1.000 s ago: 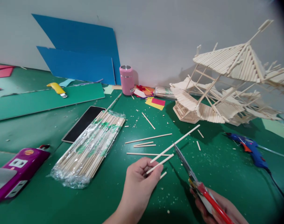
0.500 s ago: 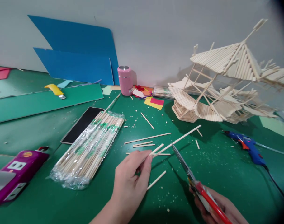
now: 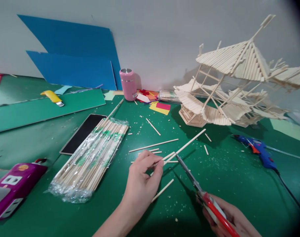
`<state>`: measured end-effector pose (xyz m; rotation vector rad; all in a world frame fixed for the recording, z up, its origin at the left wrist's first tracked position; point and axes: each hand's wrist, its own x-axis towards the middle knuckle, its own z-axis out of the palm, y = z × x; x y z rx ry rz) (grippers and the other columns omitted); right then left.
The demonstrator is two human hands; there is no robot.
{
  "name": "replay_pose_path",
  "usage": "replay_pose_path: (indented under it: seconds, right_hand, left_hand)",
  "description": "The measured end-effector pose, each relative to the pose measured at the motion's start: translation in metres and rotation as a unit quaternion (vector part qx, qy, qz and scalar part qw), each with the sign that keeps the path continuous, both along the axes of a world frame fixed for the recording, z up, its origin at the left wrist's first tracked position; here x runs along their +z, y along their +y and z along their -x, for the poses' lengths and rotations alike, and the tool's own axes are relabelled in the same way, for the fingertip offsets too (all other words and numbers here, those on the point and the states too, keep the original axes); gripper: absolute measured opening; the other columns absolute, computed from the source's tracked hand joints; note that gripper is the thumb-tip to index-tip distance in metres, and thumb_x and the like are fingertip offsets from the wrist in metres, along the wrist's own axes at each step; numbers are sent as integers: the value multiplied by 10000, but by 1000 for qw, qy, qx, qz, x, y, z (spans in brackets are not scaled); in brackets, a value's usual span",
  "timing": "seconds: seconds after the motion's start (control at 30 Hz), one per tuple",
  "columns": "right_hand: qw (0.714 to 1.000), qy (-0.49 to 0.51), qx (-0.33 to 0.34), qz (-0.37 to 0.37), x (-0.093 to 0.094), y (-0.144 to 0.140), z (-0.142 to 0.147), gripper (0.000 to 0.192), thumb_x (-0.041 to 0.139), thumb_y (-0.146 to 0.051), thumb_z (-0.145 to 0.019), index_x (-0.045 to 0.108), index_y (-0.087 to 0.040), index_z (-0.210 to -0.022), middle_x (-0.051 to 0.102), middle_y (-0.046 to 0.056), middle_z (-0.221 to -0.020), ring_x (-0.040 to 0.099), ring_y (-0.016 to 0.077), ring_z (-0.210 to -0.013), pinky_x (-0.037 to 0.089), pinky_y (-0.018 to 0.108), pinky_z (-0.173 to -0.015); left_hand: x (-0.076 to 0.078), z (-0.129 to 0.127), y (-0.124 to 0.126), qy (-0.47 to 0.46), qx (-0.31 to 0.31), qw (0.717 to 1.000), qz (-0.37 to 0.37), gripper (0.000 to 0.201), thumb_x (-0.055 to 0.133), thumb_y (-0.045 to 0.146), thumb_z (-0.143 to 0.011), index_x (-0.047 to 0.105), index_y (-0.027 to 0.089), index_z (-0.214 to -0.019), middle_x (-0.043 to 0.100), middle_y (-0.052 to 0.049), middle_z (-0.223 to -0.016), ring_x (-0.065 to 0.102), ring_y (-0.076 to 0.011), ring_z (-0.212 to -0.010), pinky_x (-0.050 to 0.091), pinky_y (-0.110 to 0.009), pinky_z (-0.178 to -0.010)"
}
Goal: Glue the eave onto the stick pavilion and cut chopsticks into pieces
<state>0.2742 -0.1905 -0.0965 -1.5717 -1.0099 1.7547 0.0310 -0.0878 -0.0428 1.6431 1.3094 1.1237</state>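
My left hand (image 3: 143,179) is closed in a pinch on two thin wooden sticks, a long one (image 3: 191,140) pointing up to the right and a shorter one lying along it. My right hand (image 3: 230,214) is wrapped round a pair of red-handled shears (image 3: 189,173). The blade tips meet the long stick beside the short stick's end; I cannot tell whether they cut into it. Under and around my left hand, several cut sticks (image 3: 153,145) lie on the green tabletop (image 3: 130,215), one of them (image 3: 162,191) just right of my wrist.
A plastic-wrapped bundle of sticks (image 3: 90,161) partly covers a black phone (image 3: 81,133). A purple power strip (image 3: 16,187) lies left, a blue glue gun (image 3: 258,149) right. Behind are a yellow cutter (image 3: 51,97), a pink flask (image 3: 128,85) and a stick-built pavilion model (image 3: 214,98).
The shears' tips have shifted left along the long stick, to the end of the short one. My head view has turned slightly right. Both hands keep their holds.
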Motion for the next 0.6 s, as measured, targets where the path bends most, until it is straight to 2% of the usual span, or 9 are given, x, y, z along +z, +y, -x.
replay_pose_path:
  seconds: [0.13,0.3,0.47,0.6]
  right_hand:
    - [999,-11,37,4,-3,2,-6,688,595,-583,-622,511,-178,-1171,592,79,-753,591,211,-690,496,289,-589]
    - [998,-24,51,2,-3,2,-7,686,587,-571,-639,492,-173,-1190,582,81,-758,588,204,-684,496,277,-576]
    - [998,-27,52,-3,-4,1,-8,693,565,-588,-645,493,-165,-1189,589,87,-776,587,192,-660,492,263,-550]
    - [998,-34,57,-3,-4,1,-7,715,571,-601,-627,493,-163,-1186,585,81,-764,581,178,-622,486,250,-526]
  left_hand:
    - [2,0,1,-3,-3,1000,24,139,504,155,-759,604,153,-663,533,-25,-648,488,-128,-624,371,-221,-530]
    - [3,0,2,-4,-3,998,56,145,504,182,-754,597,156,-646,535,-20,-626,478,-131,-606,366,-235,-541]
    - [3,-1,1,-48,-2,991,127,133,515,208,-731,598,148,-646,528,-14,-628,476,-113,-555,363,-217,-498]
    - [5,-2,1,-93,-1,979,182,136,524,244,-720,609,149,-674,501,12,-581,410,-78,-449,325,-200,-431]
